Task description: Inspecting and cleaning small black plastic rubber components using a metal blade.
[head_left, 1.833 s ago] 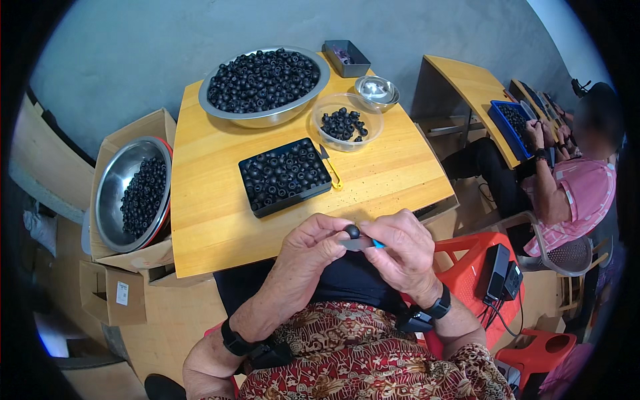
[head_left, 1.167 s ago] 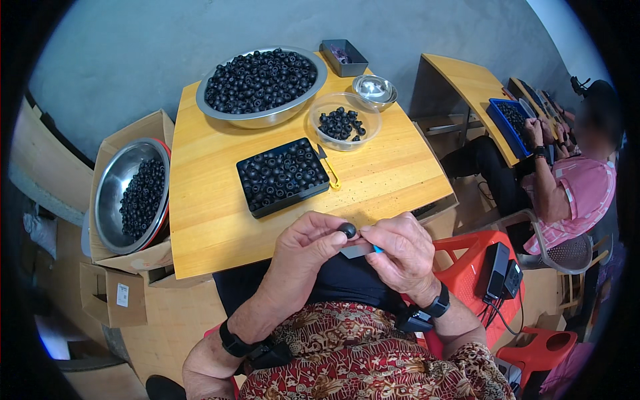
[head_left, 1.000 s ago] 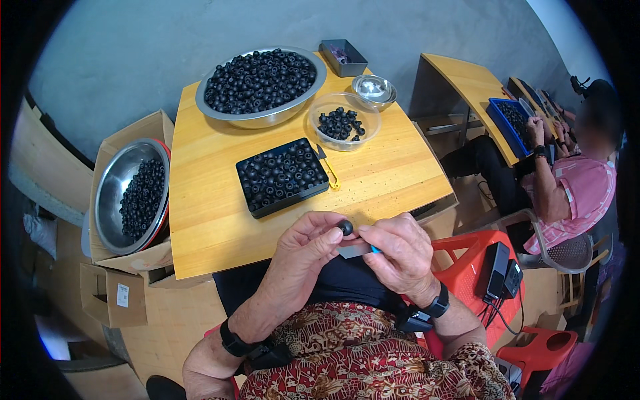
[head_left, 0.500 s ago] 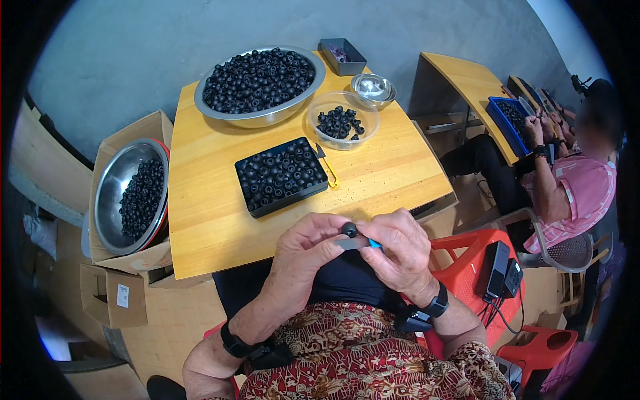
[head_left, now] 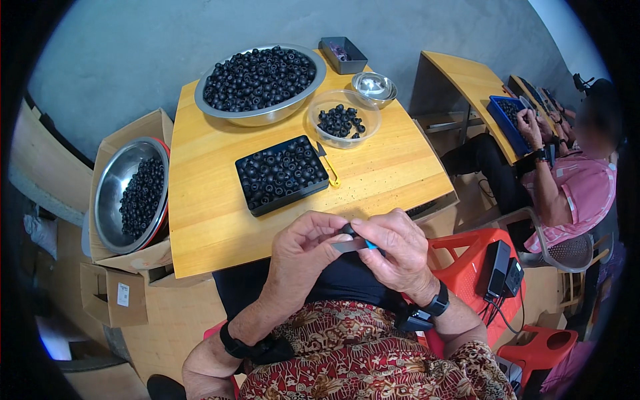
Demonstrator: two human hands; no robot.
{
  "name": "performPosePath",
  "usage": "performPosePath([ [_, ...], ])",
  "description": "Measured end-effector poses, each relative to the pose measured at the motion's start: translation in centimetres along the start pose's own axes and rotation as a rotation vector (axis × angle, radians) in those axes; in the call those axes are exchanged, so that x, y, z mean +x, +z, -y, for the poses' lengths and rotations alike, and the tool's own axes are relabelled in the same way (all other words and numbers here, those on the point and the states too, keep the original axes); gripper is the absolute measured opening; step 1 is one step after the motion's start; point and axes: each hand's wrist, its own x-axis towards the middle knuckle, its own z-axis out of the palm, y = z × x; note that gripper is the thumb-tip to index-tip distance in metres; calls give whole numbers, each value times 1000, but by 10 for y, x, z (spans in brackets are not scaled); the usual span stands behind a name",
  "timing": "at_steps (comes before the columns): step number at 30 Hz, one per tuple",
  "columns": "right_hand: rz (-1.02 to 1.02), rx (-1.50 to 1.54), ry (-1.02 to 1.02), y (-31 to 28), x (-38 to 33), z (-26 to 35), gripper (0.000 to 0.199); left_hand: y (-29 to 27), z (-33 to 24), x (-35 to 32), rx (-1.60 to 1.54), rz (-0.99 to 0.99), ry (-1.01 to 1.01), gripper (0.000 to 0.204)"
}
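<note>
My left hand (head_left: 303, 257) pinches a small black round part (head_left: 348, 231) between thumb and fingers, just below the near edge of the yellow wooden table (head_left: 213, 220). My right hand (head_left: 393, 253) meets it from the right, holding a thin tool with a blue handle (head_left: 369, 245) against the part. Beyond the hands lies a black tray (head_left: 280, 175) filled with several of the same black parts.
A large steel bowl (head_left: 259, 83) of black parts stands at the table's far side, next to a clear bowl (head_left: 343, 120), a small steel bowl (head_left: 375, 87) and a grey box (head_left: 343, 55). A yellow-handled tool (head_left: 327, 165) lies by the tray. A steel bowl (head_left: 129, 193) sits in a cardboard box at left. Another person (head_left: 567, 180) works at right.
Both hands stay together at the table's near edge, with only small shifts of the fingers around the black part. The view has tilted slightly.
</note>
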Motion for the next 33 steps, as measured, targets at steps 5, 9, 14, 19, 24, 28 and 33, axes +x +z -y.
performPosePath([
  [5, -43, 42, 58, 2, 1, 3, 39, -5, 9, 2, -193, 15, -107, 24],
  [9, -8, 26, 28, -1, 4, 1, 37, -7, 13, 2, -290, 15, -188, 24],
  [14, 28, 58, 27, -2, 6, -1, 34, -11, 9, 4, -255, 68, -231, 24],
  [19, 2, 18, 25, -2, 2, -3, 32, -13, 13, 4, -340, 56, -227, 23],
  [24, 9, -24, 4, -1, 2, 1, 35, -9, 11, 3, -334, 38, -251, 24],
  [28, 9, -45, -3, -1, 3, 2, 38, -4, 7, 2, -282, 14, -235, 23],
  [33, 22, -66, -15, -2, 1, 1, 37, -4, 9, 3, -285, 16, -222, 22],
])
